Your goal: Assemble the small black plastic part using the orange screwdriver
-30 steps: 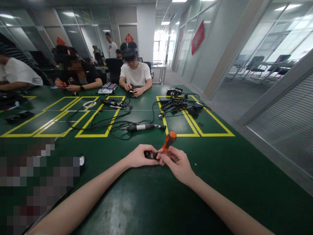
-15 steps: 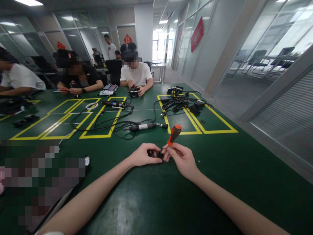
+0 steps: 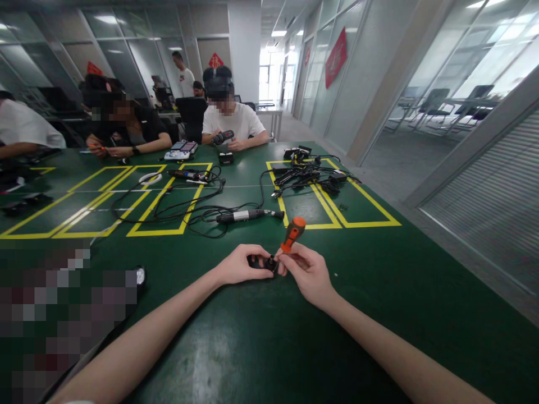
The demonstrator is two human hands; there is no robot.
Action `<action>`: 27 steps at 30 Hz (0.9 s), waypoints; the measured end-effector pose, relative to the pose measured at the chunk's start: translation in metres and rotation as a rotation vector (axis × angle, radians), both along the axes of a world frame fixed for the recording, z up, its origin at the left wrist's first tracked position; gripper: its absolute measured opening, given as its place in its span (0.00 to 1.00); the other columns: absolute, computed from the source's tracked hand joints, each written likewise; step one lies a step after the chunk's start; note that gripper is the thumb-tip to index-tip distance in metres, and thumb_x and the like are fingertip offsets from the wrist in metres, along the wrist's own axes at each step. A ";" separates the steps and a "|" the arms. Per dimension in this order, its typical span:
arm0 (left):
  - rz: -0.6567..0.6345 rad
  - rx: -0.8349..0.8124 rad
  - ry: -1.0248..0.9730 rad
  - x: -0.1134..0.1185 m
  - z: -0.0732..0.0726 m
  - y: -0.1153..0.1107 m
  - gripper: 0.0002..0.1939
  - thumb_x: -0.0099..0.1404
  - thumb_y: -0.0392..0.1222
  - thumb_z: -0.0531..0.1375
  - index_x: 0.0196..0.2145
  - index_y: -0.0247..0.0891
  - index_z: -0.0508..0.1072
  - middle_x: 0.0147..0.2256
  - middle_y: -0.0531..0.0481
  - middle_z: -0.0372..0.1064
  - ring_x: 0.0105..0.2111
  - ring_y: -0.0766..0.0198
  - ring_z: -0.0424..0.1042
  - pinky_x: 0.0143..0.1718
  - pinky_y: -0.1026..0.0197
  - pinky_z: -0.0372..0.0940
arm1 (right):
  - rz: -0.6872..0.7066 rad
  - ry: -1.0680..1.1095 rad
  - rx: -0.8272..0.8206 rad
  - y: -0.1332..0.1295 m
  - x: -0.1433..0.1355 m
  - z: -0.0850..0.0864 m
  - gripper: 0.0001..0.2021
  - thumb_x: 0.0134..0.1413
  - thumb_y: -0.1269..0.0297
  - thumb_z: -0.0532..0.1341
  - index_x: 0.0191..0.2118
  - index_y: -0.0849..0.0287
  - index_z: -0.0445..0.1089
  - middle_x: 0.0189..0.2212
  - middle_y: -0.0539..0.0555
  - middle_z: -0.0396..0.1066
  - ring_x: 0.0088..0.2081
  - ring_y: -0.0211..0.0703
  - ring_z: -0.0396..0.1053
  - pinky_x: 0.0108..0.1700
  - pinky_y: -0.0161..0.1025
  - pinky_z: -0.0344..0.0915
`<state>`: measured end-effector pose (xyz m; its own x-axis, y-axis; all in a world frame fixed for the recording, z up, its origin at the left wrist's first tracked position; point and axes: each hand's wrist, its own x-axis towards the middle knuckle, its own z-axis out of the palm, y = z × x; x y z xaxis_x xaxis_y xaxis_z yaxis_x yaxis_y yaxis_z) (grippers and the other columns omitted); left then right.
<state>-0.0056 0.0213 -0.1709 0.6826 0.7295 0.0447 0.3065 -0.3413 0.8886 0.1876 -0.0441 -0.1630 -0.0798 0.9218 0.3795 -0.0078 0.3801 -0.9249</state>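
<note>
Just in front of me, my left hand point(image 3: 243, 264) curls its thumb and fingers around a small black part point(image 3: 270, 262) held low over the green table. My right hand point(image 3: 306, 271) is closed on a screwdriver point(image 3: 293, 234) with an orange and dark grey handle, which tilts up above the fingers. The fingertips of both hands meet at the black part. The screwdriver's tip is hidden by my fingers, so I cannot tell whether it touches the part.
Beyond my hands lie a black and silver electric screwdriver point(image 3: 241, 216) with looped cables and a heap of black cables point(image 3: 301, 171). Tiny dark pieces point(image 3: 343, 207) rest at the right. Yellow tape point(image 3: 370, 224) marks the table. Across it, a co-worker point(image 3: 233, 120) holds a power tool point(image 3: 223, 137).
My view has shifted slightly; both hands keep their grips. The co-worker opposite has lifted a power tool, with a black block left on the table in front.
</note>
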 end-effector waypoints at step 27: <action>-0.009 0.010 -0.020 0.001 0.000 0.000 0.15 0.56 0.47 0.71 0.35 0.33 0.80 0.31 0.52 0.73 0.31 0.68 0.66 0.36 0.65 0.61 | 0.053 0.073 0.010 -0.003 0.000 -0.008 0.10 0.63 0.55 0.65 0.39 0.57 0.72 0.29 0.51 0.77 0.25 0.36 0.73 0.31 0.35 0.74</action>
